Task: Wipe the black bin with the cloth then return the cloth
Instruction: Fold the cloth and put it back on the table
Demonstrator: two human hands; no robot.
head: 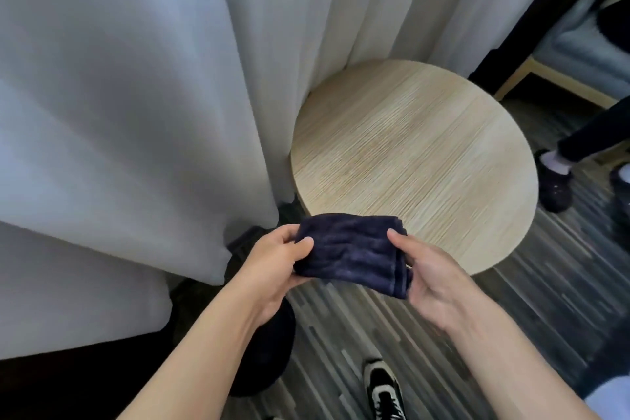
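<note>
A folded dark navy cloth [353,253] hangs in the air just in front of the near edge of a round wooden table [414,160]. My left hand [276,257] pinches its left end, and my right hand [431,271] grips its right end. The black bin [269,351] stands on the floor below my left forearm, mostly hidden by that arm and by the curtain.
White curtains [136,112] hang at the left and behind the table, reaching the floor. My shoe [383,389] is on the striped floor [494,317]. Another person's legs and dark shoes [554,181] stand at the right, near a wooden-framed seat [545,78].
</note>
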